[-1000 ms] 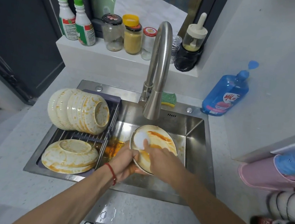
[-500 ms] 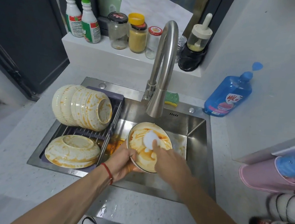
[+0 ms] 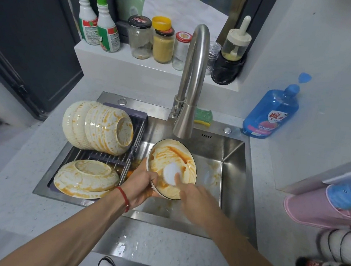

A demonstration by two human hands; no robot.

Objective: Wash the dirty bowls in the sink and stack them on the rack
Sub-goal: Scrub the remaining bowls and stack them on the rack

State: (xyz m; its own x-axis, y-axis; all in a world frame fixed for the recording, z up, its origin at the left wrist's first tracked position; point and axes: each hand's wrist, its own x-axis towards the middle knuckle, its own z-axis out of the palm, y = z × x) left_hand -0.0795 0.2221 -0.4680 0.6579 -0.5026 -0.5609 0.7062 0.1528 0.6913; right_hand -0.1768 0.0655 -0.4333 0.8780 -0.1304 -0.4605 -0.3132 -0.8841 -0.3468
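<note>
My left hand [image 3: 142, 185] grips the near-left rim of a cream bowl [image 3: 168, 157] smeared with orange sauce, tilted over the steel sink [image 3: 232, 174]. My right hand [image 3: 196, 198] presses a white round scrubber [image 3: 171, 172] against the bowl's inside, a finger over it. A row of several sauce-stained bowls [image 3: 98, 126] lies on its side at the back of the dark rack [image 3: 113, 159] over the sink's left half. Two more stained bowls [image 3: 85, 178] sit upside down at the rack's front.
The faucet [image 3: 190, 85] arches over the bowl, with no water seen running. A green-yellow sponge [image 3: 203, 116] lies behind it. A blue soap bottle [image 3: 271, 113] stands at the right. Jars and spray bottles [image 3: 99, 24] line the ledge. Pink and striped items [image 3: 323, 207] crowd the right counter.
My right hand slid the white scrubber down from the bowl's upper middle toward its lower part. The bowl tilted a little; my left hand kept its grip.
</note>
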